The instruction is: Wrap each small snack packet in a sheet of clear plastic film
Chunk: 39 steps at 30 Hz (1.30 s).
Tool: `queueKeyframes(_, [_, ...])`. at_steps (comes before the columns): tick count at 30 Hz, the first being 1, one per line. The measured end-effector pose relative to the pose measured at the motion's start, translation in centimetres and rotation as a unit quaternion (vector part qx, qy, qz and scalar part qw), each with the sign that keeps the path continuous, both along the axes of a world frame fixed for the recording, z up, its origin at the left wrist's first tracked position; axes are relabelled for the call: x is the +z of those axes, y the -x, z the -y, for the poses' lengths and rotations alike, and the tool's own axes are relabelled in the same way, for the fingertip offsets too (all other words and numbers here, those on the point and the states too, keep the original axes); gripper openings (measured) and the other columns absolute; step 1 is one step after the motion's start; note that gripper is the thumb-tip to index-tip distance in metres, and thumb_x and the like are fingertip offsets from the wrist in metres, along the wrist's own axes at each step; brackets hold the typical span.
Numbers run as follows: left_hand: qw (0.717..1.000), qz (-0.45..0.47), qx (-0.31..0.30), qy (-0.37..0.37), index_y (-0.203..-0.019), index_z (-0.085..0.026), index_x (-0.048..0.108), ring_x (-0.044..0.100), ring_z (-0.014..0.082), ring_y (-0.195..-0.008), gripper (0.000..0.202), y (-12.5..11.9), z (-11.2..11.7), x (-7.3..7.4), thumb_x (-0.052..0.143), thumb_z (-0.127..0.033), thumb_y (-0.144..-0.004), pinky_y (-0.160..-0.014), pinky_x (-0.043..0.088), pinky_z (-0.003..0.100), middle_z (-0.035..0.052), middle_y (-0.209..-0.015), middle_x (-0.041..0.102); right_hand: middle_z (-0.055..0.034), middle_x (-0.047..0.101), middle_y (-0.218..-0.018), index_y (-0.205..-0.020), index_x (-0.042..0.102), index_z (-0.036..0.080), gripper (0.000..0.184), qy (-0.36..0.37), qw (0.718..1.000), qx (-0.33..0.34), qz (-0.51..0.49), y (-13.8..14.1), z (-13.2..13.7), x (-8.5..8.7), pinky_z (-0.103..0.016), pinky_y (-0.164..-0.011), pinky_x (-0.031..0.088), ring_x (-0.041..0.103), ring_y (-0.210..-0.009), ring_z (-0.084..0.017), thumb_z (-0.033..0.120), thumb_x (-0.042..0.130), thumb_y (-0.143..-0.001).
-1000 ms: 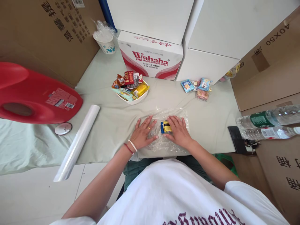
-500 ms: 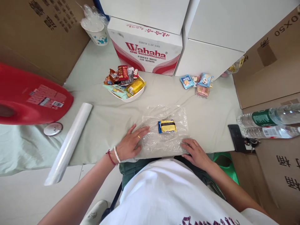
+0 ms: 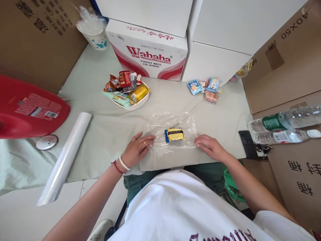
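One: Where is the snack packet (image 3: 175,134)?
Two: Flat on the clear film sheet (image 3: 175,121), about at its middle. That lies on the cloth-covered counter (image 3: 223,117) just before the person, and the packet sits between both hands.
One: Which way does it point?
Two: Its long axis runs left to right across the person, barely tilted. The blue end points to the person's left, and the yellow face with a dark band is up.
One: And the left hand (image 3: 136,150)?
Two: At the film's left edge, its grip spread, fingers lying fairly flat on the plastic, closed round nothing.
One: The right hand (image 3: 210,147)?
Two: At the film's right edge, fingertips bent down onto it. Whether its grip pinches the film I cannot tell. Neither hand touches the packet.
One: What else is about?
Two: A bowl (image 3: 135,107) heaped with wrapped snacks behind the film, small packets (image 3: 206,88) to the right rear, and a film roll (image 3: 65,157) well to the left.
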State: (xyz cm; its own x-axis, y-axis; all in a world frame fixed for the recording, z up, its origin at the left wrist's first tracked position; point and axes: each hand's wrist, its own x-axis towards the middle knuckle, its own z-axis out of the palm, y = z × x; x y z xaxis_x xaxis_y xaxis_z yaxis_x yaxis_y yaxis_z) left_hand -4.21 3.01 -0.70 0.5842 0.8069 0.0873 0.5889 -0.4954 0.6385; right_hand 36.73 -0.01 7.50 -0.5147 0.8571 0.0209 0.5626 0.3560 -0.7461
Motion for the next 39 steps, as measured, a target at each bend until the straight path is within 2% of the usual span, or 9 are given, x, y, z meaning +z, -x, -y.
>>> queueKeyframes(6, [0.986,0.061,0.150,0.028,-0.086,-0.024,0.069,0.073,0.0215,-0.092,0.038,-2.6,-1.7,1.3,0.045,-0.050,-0.101,-0.099,0.050,0.041,0.0059,-0.093,0.080,-0.0047,0.076,-0.097,-0.105,0.073,0.021,0.038,0.100,0.984,-0.137,-0.057,-0.1,-4.1,-1.0,-0.033,-0.081,0.056,0.069,-0.086,-0.019,0.057,0.061,-0.099])
queueKeyframes(10, [0.972,0.041,0.233,0.003,-0.073,-0.023,0.058,0.066,0.0213,-0.080,0.042,-4.7,-1.6,1.1,0.042,-0.047,-0.103,-0.085,0.045,0.039,0.0058,-0.075,0.070,-0.0034,0.073,-0.086,-0.100,0.073,0.020,0.037,0.116,0.973,-0.199,-0.018,-0.2,-6.2,-3.1,-0.032,-0.073,0.054,0.065,-0.076,-0.019,0.055,0.061,-0.094])
queueKeyframes(14, [0.957,0.034,0.289,-0.004,-0.071,-0.022,0.053,0.063,0.0220,-0.080,0.041,-5.9,-1.2,0.7,0.040,-0.044,-0.104,-0.081,0.041,0.038,0.0056,-0.075,0.065,-0.0101,0.072,-0.098,-0.101,0.076,0.019,0.029,-0.026,0.970,-0.217,0.103,1.5,-7.1,-3.0,-0.041,-0.086,0.053,0.064,-0.089,-0.024,0.041,0.057,-0.098])
queueKeyframes(18, [0.948,0.040,0.315,-0.001,-0.067,-0.023,0.047,0.058,0.0193,-0.071,0.042,-6.1,-1.5,0.2,0.043,-0.044,-0.103,-0.075,0.041,0.035,0.0027,-0.068,0.059,-0.0117,0.073,-0.108,-0.113,0.076,0.019,0.033,-0.123,0.979,-0.120,0.106,4.8,-7.8,-1.8,-0.044,-0.100,0.047,0.061,-0.103,-0.027,0.041,0.054,-0.104])
queueKeyframes(23, [0.930,0.064,0.363,-0.013,-0.091,-0.023,0.060,0.064,0.0223,-0.090,0.027,-5.3,-1.5,0.6,0.046,-0.043,-0.102,-0.083,0.050,0.037,0.0074,-0.094,0.067,-0.0060,0.077,-0.098,-0.106,0.078,0.019,0.021,-0.009,0.995,-0.019,0.100,7.2,-9.6,-2.9,-0.038,-0.095,0.046,0.065,-0.092,-0.022,0.036,0.066,-0.099])
queueKeyframes(28, [0.858,0.067,0.479,-0.175,-0.120,-0.019,0.058,0.054,0.0330,-0.131,0.028,-4.8,0.8,3.7,0.055,-0.037,-0.099,-0.111,0.043,0.056,0.0199,-0.129,0.060,-0.0043,0.078,-0.095,-0.098,0.080,0.021,0.018,0.018,0.996,-0.026,0.085,7.5,-10.1,-3.9,-0.034,-0.089,0.046,0.064,-0.091,-0.021,0.029,0.063,-0.101])
queueKeyframes(30, [0.885,0.039,0.418,-0.203,-0.123,-0.023,0.060,0.057,0.0334,-0.131,0.028,-5.4,2.0,4.8,0.055,-0.033,-0.098,-0.113,0.039,0.059,0.0159,-0.125,0.064,-0.0050,0.078,-0.096,-0.098,0.080,0.021,0.020,0.012,0.996,-0.008,0.083,7.7,-10.0,-3.8,-0.034,-0.089,0.046,0.064,-0.091,-0.021,0.028,0.061,-0.102])
queueKeyframes(35, [0.984,-0.038,0.128,-0.122,-0.136,-0.031,0.065,0.060,0.0313,-0.133,0.039,-9.6,2.3,5.1,0.044,-0.026,-0.103,-0.110,0.035,0.056,0.0069,-0.135,0.072,-0.0049,0.077,-0.095,-0.098,0.079,0.021,0.022,-0.004,0.995,0.049,0.082,8.0,-10.1,-3.3,-0.036,-0.094,0.044,0.064,-0.089,-0.020,0.028,0.060,-0.104])
queueKeyframes(39, [0.990,-0.081,0.092,-0.068,-0.138,-0.026,0.067,0.060,0.0315,-0.130,0.045,-11.9,1.0,4.3,0.037,-0.023,-0.105,-0.096,0.041,0.053,0.0070,-0.145,0.068,-0.0082,0.077,-0.104,-0.107,0.079,0.019,0.022,-0.019,0.991,0.032,0.128,7.9,-12.1,-2.9,-0.039,-0.100,0.044,0.065,-0.098,-0.023,0.033,0.062,-0.103])
